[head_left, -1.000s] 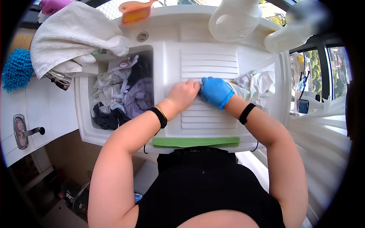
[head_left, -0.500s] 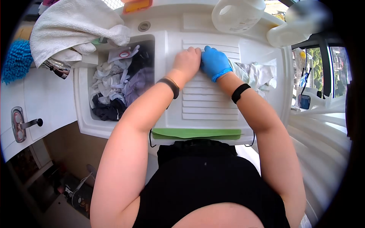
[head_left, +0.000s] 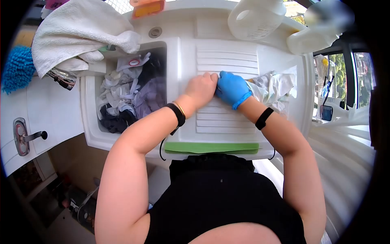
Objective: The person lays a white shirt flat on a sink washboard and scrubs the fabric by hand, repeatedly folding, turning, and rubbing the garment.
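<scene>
Over the ridged white washboard (head_left: 227,124), my bare left hand (head_left: 202,88) is closed in a fist, its knuckles touching my right hand (head_left: 232,89). A blue glove covers my right hand, whose fingers are also curled closed. Pale wet cloth (head_left: 270,87) trails from beside the gloved hand to the right part of the basin. What lies inside either fist is hidden. Left of the board, the deep sink (head_left: 172,77) holds white, lilac and dark garments (head_left: 150,95).
A white towel (head_left: 81,32) drapes over the back left, near a blue chenille mitt (head_left: 18,69). Two translucent jugs (head_left: 258,20) stand on the back ledge. A green strip (head_left: 211,148) lines the front edge; an orange item (head_left: 148,8) is at the back.
Both hands moved forward up the board together, then came partway back toward my body. They remain closed and side by side, and the pale cloth's folds have shifted.
</scene>
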Available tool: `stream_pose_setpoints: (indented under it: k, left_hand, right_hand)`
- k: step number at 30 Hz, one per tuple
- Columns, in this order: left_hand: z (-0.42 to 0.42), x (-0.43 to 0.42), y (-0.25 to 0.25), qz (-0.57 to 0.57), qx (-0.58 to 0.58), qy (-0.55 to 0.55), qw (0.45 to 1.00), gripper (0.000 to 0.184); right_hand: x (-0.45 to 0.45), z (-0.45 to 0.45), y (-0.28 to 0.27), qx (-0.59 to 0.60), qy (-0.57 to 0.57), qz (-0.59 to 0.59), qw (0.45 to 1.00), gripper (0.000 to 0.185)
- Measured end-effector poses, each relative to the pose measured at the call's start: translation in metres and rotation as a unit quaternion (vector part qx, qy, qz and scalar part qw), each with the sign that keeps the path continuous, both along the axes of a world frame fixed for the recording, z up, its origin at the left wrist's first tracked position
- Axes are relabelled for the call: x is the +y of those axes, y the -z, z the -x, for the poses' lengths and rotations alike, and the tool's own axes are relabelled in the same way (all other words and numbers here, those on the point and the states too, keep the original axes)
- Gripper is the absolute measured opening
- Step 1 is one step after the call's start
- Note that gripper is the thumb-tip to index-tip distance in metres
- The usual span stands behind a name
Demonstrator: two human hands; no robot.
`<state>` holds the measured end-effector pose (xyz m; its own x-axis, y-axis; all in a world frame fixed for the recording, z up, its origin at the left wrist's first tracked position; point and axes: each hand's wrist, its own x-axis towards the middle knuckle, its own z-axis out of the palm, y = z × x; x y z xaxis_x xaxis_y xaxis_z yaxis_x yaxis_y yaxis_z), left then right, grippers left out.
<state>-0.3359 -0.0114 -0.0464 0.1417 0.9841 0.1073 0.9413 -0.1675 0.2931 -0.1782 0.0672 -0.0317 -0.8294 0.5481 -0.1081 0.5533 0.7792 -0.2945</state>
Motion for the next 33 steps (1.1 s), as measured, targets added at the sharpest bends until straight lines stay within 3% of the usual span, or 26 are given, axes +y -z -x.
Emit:
stream_pose_setpoints:
  k: [1, 3, 4, 7, 9, 12, 13, 15, 19, 22, 24, 25, 27, 28, 30, 33]
  left_hand:
    - [-0.003, -0.026, 0.002, -0.026, -0.014, 0.053, 0.998, 0.013]
    - [-0.009, -0.056, -0.005, 0.017, 0.066, 0.111, 0.991, 0.014]
    - [-0.010, -0.043, -0.003, -0.037, 0.065, 0.068, 0.995, 0.012]
    - [0.004, 0.018, 0.002, -0.035, 0.046, -0.037, 0.998, 0.012]
    - [0.008, 0.032, 0.008, -0.063, 0.033, -0.038, 0.997, 0.013]
    - [-0.003, -0.015, 0.001, -0.007, 0.006, 0.016, 1.000, 0.016]
    - [-0.004, -0.039, -0.002, 0.021, -0.011, 0.069, 0.997, 0.016]
    - [-0.008, -0.052, -0.003, 0.014, 0.053, 0.087, 0.995, 0.013]
    - [0.014, 0.044, 0.004, -0.062, 0.059, -0.049, 0.995, 0.008]
    - [0.013, 0.027, 0.007, -0.087, 0.025, -0.007, 0.996, 0.009]
    - [0.004, -0.033, 0.003, -0.035, 0.030, 0.082, 0.996, 0.011]
    - [0.000, -0.051, -0.001, -0.002, 0.073, 0.125, 0.989, 0.011]
    - [-0.001, -0.027, -0.003, -0.037, 0.048, 0.047, 0.997, 0.010]
    - [0.003, -0.006, -0.004, -0.033, 0.033, 0.013, 0.999, 0.010]
    - [0.012, 0.032, 0.001, -0.038, 0.035, -0.035, 0.998, 0.011]
    - [0.009, 0.036, 0.000, -0.031, 0.030, -0.040, 0.998, 0.012]
  right_hand:
    - [-0.016, -0.014, -0.002, 0.002, -0.063, 0.038, 0.997, 0.022]
    - [-0.030, -0.036, 0.023, -0.067, -0.126, 0.067, 0.987, 0.023]
    - [-0.017, -0.028, 0.010, -0.010, -0.140, 0.036, 0.989, 0.023]
    - [0.028, 0.014, 0.010, 0.011, -0.008, -0.013, 1.000, 0.021]
    - [0.034, 0.019, 0.003, 0.002, 0.022, -0.025, 0.999, 0.021]
    - [-0.001, -0.009, 0.008, 0.041, -0.067, 0.007, 0.997, 0.023]
    - [-0.013, -0.024, 0.007, -0.004, -0.135, 0.048, 0.990, 0.024]
    - [-0.016, -0.031, 0.009, -0.043, -0.145, 0.084, 0.985, 0.024]
    - [0.044, 0.027, 0.003, 0.020, 0.024, -0.038, 0.999, 0.022]
    - [0.022, 0.013, 0.011, 0.029, -0.010, -0.050, 0.998, 0.021]
    - [-0.012, -0.022, 0.015, 0.014, -0.129, 0.049, 0.990, 0.022]
    - [-0.023, -0.029, 0.011, -0.071, -0.166, 0.041, 0.983, 0.022]
    - [0.001, -0.017, 0.013, 0.026, -0.150, 0.031, 0.988, 0.020]
    - [0.013, 0.001, 0.012, 0.049, -0.069, 0.005, 0.996, 0.019]
    - [0.037, 0.031, -0.001, -0.008, 0.037, -0.023, 0.999, 0.021]
    - [0.024, 0.022, -0.005, -0.016, 0.052, -0.028, 0.998, 0.022]
